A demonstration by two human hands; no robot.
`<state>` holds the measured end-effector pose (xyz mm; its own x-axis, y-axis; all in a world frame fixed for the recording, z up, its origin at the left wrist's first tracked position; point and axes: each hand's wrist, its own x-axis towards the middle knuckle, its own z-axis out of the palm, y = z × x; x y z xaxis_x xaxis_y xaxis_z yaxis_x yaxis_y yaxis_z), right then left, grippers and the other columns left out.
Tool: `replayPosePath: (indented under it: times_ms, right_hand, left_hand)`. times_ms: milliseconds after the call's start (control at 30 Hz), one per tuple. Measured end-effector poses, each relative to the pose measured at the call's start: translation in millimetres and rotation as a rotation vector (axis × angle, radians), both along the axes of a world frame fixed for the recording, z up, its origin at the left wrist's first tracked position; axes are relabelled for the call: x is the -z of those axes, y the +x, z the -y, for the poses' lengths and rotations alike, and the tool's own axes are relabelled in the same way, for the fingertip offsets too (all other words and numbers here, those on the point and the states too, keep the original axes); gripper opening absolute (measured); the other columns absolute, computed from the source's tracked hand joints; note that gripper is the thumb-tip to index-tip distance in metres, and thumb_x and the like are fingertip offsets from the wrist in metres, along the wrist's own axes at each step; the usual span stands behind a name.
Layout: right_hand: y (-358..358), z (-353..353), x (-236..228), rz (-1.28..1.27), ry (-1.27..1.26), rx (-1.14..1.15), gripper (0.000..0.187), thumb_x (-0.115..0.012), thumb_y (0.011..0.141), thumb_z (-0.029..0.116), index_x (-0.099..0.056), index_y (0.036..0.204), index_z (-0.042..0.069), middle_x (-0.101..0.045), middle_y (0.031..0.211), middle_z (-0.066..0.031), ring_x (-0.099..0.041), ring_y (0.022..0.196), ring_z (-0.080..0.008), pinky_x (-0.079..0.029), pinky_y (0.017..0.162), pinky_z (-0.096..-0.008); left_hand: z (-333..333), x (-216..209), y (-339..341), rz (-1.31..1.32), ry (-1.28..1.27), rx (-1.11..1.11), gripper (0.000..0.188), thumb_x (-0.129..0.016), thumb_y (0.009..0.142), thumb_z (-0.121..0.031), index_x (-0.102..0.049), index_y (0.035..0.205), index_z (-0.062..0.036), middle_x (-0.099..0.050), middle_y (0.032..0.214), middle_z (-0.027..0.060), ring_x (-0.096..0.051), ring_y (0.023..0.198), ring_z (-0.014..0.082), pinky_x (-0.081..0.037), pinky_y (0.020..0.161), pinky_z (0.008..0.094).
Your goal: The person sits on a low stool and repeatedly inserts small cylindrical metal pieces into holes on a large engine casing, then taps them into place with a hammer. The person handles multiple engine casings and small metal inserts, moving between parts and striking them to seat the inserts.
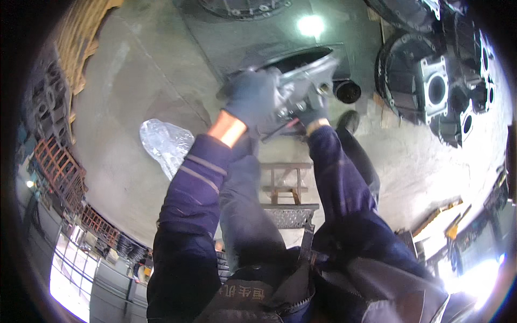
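Note:
A grey cast-metal housing (306, 81) with a wide round opening is tilted up in front of me, partly blurred. My left hand (252, 98), in a dark glove, is closed on its left side. At its lower right edge my right hand (312, 112), also gloved, is closed on the casting, though its fingertips are partly hidden. A thin reddish rod (281, 130) runs beneath the housing towards my right hand; I cannot tell whether that hand touches it. Just right of the housing a black round part (347, 91) sits on the floor.
Several large black-and-grey housings (435, 89) crowd the right; another round casting (245, 8) lies at the far edge. Crumpled clear plastic (166, 144) is on the floor at left. A metal stool or step (288, 212) is between my legs. Orange racks (59, 167) line the left.

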<state>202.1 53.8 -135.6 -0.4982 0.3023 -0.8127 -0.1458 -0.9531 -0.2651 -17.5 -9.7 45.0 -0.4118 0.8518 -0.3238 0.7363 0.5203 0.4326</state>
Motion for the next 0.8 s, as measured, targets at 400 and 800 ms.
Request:
replayPosePath:
  times_ms: [400, 800]
  right_hand:
    - [188.9, 12.4, -219.2, 0.340, 0.001, 0.215, 0.051, -0.068, 0.093, 0.032, -0.056, 0.140, 0.015, -0.063, 0.131, -0.0067, -0.058, 0.120, -0.0275, -0.049, 0.100, -0.0480]
    - [306.4, -14.2, -319.1, 0.186, -0.091, 0.632, 0.029, -0.064, 0.099, 0.011, -0.060, 0.128, 0.009, -0.067, 0.112, -0.0065, -0.069, 0.098, -0.0231, -0.060, 0.083, -0.0376]
  left_hand:
    - [-11.3, -185.9, 173.3, 0.081, 0.257, 0.158, 0.037, -0.069, 0.087, -0.027, -0.067, 0.113, -0.0007, -0.070, 0.084, 0.0178, -0.069, 0.074, 0.0333, -0.055, 0.066, 0.0467]
    - [-84.1, -313.1, 286.3, 0.237, 0.219, 0.466, 0.023, -0.072, 0.084, -0.024, -0.062, 0.089, -0.0043, -0.066, 0.069, 0.0176, -0.068, 0.062, 0.0321, -0.052, 0.060, 0.0465]
